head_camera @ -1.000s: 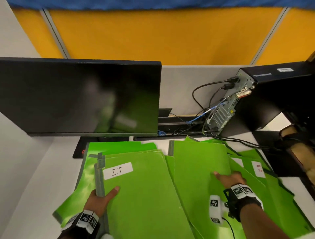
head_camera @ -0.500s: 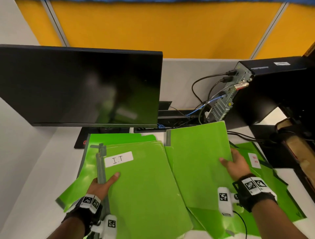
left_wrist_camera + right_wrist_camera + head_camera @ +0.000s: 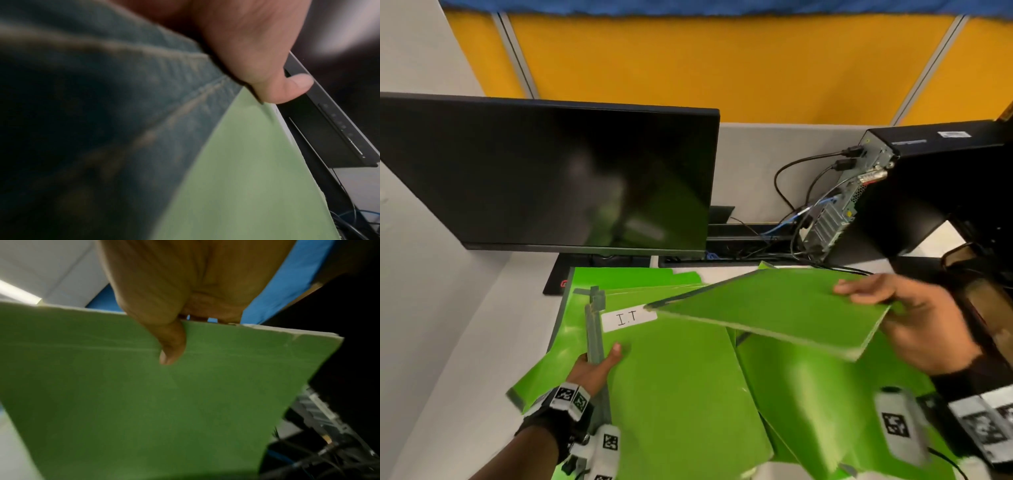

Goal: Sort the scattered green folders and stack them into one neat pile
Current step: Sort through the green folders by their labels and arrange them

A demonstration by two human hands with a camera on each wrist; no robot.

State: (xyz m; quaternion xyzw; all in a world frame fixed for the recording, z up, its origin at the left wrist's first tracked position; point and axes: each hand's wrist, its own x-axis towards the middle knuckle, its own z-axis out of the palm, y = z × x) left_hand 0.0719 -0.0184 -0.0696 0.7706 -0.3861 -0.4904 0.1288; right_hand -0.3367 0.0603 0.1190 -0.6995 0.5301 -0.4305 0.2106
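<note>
Several green folders lie overlapping on the white desk. The top one on the left pile (image 3: 674, 383) bears a white label "I.T" (image 3: 628, 318) and a grey spine. My left hand (image 3: 597, 366) rests on that spine, thumb (image 3: 287, 87) on the green cover. My right hand (image 3: 904, 318) grips the right edge of another green folder (image 3: 774, 308) and holds it tilted in the air above the pile; in the right wrist view my thumb (image 3: 170, 347) lies on its cover (image 3: 144, 402), fingers underneath. More folders (image 3: 825, 404) lie beneath at the right.
A black monitor (image 3: 544, 174) stands behind the pile, its lower edge close to the folders. A black computer case (image 3: 928, 185) with cables (image 3: 798, 212) stands at the back right. Bare white desk (image 3: 465, 359) shows at the left.
My right hand has taken hold of the right-hand folder and lifted it off the desk, swinging it left over the pile. The left hand has stayed on the labelled folder's spine.
</note>
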